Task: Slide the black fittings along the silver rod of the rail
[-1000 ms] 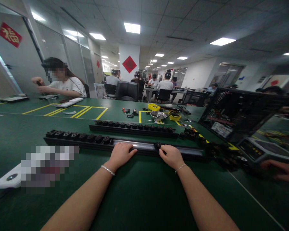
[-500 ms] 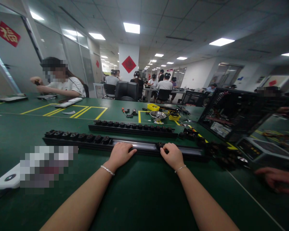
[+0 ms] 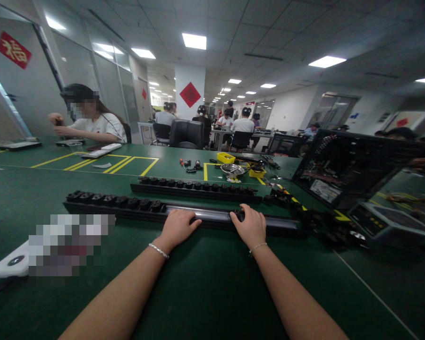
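Observation:
A long black rail (image 3: 212,215) lies across the green table, with several round black sockets (image 3: 121,201) filling its left part. My left hand (image 3: 179,229) grips the rail's near edge right of those sockets, its thumb pointing right. My right hand (image 3: 250,226) is closed round a small black socket (image 3: 238,215) in the rail's channel, partly hidden by the fingers. Behind it lies a second black rail (image 3: 194,189) carrying a row of similar sockets.
At the right are an open black case (image 3: 354,165), a grey box (image 3: 393,226) and loose black parts (image 3: 326,224). A steel bowl (image 3: 232,170) and yellow tray (image 3: 225,158) sit farther back. A white device (image 3: 12,259) lies at left; a person (image 3: 95,118) sits beyond.
My right hand has shifted slightly left, its fingers now reaching over the socket. My left hand stays on the rail. Another person's hand at the right edge has gone from view.

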`<act>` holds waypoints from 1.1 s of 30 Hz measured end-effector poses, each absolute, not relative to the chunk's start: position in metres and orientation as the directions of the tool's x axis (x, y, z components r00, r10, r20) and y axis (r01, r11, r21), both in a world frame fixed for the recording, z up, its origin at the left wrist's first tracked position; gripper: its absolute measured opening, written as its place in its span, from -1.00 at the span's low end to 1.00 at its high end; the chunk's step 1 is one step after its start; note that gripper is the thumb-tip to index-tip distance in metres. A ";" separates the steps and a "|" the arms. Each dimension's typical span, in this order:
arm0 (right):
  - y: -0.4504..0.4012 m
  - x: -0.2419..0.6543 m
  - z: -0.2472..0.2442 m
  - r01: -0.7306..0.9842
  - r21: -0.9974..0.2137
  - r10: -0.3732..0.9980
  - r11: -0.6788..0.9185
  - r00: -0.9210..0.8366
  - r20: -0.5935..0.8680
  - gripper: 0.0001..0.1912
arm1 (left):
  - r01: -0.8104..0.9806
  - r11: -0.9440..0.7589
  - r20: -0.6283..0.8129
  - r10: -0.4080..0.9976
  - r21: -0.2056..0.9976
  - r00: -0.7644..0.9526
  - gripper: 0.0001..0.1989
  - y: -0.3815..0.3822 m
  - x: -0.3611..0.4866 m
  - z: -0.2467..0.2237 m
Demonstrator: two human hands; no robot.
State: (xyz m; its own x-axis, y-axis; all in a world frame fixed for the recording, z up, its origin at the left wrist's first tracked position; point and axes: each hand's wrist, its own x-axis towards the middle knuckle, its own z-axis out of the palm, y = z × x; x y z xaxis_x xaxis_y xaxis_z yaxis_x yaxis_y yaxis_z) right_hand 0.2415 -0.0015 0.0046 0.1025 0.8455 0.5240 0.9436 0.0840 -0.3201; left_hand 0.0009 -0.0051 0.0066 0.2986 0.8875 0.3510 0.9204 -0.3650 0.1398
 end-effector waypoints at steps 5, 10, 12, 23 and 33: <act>-0.002 0.239 0.008 0.940 -0.338 0.855 0.048 0.136 0.500 -0.57 | 0.919 -0.372 0.364 0.880 0.133 0.304 -0.61 -0.005 0.000 0.004; -0.003 0.240 0.009 0.933 -0.354 0.851 0.061 0.137 0.507 -0.61 | 0.919 -0.372 0.351 0.884 0.129 0.309 -0.62 -0.004 0.000 0.004; -0.002 0.241 0.009 0.930 -0.360 0.849 0.065 0.138 0.509 -0.62 | 0.918 -0.372 0.348 0.885 0.135 0.308 -0.62 -0.004 0.000 0.004; -0.002 0.242 0.009 0.928 -0.367 0.854 0.065 0.138 0.501 -0.62 | 0.916 -0.368 0.344 0.890 0.159 0.298 -0.63 -0.005 0.001 0.006; 0.001 0.245 0.006 0.924 -0.376 0.844 0.066 0.149 0.515 -0.63 | 0.922 -0.356 0.334 0.897 0.153 0.291 -0.62 -0.005 0.001 0.007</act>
